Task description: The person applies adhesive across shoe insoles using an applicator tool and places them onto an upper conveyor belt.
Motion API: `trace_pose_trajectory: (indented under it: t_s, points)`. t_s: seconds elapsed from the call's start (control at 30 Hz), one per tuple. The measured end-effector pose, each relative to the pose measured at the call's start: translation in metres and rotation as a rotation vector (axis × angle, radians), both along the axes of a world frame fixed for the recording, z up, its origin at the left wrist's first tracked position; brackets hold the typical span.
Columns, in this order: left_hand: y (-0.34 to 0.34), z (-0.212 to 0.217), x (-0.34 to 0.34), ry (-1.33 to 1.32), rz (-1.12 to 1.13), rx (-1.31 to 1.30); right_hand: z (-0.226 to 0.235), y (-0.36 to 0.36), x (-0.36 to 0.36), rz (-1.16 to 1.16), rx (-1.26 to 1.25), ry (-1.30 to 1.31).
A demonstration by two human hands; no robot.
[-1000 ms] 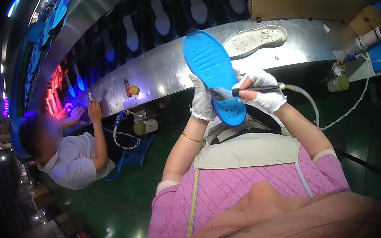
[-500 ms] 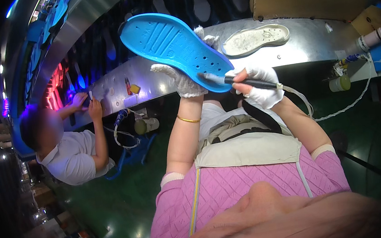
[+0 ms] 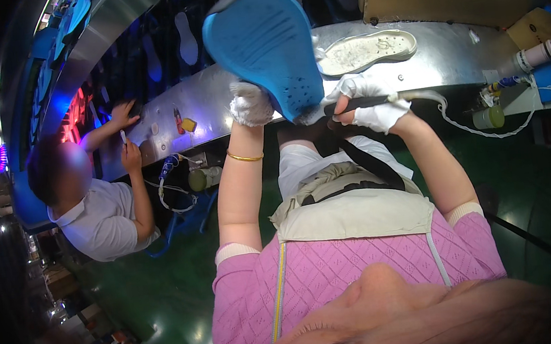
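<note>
Over the near edge of the table [image 3: 441, 54], at one o'clock from the left hand [image 3: 251, 104], held up at a tilt: a blue shoe sole [image 3: 258, 43], broad end toward eleven o'clock, narrow, holed end toward five. Gripped by its lower left side with the left hand, in a white glove; cannot tell how far around, with part of the grip hidden behind the sole. Closed with the right hand [image 3: 377, 117] around the black handle of a brush [image 3: 370, 101], with a pale hose [image 3: 439, 98] trailing off toward three o'clock. Judging by the bristles at the narrow end, probably at the step of brushing there; hard to say whether touching the surface or just beside the rim. Seems to call next for a steady left grip, a small turn of the sole to present more of the edge, and light strokes. From the right hand, found toward ten o'clock and near: the blue sole. Toward twelve, lying on the table, out of both hands: a white sole [image 3: 367, 51].
</note>
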State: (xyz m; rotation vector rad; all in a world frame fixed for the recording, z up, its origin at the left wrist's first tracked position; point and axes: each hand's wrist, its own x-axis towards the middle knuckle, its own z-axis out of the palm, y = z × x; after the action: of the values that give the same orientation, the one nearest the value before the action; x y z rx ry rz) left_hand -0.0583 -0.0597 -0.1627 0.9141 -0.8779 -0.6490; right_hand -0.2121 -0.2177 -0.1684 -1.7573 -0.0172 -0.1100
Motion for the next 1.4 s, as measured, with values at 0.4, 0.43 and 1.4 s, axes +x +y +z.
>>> trace_pose_trajectory:
  t_s: [0.4,0.43,1.4]
  points:
    - [-0.025,0.02,0.018,0.07,-0.021,0.567,0.014,0.0,0.002,0.071,-0.22,-0.21]
    - [-0.028,0.013,0.022,0.034,0.008,0.591,0.016,-0.003,0.004,0.094,-0.18,-0.085]
    - [0.023,-0.011,0.034,0.854,-0.21,0.084,0.01,-0.028,0.005,-0.211,0.275,-0.111]
